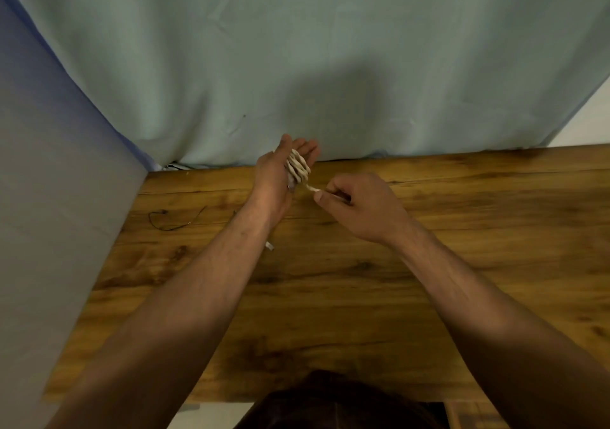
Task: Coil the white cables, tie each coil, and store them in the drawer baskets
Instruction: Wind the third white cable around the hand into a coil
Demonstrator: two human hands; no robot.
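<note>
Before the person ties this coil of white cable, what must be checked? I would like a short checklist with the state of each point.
1. White cable coil wound round the left hand: ok.
2. Right hand pinches the coil's free end: ok.
3. Free end long enough for tying: cannot tell.
4. Thin dark wire on the brown wooden table lies apart from both hands: ok.
5. Drawer baskets in view: not ok.

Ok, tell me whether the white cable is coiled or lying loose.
Mostly coiled: the white cable is looped around the left hand, and the right hand pinches its free end. No tie visible.
</note>
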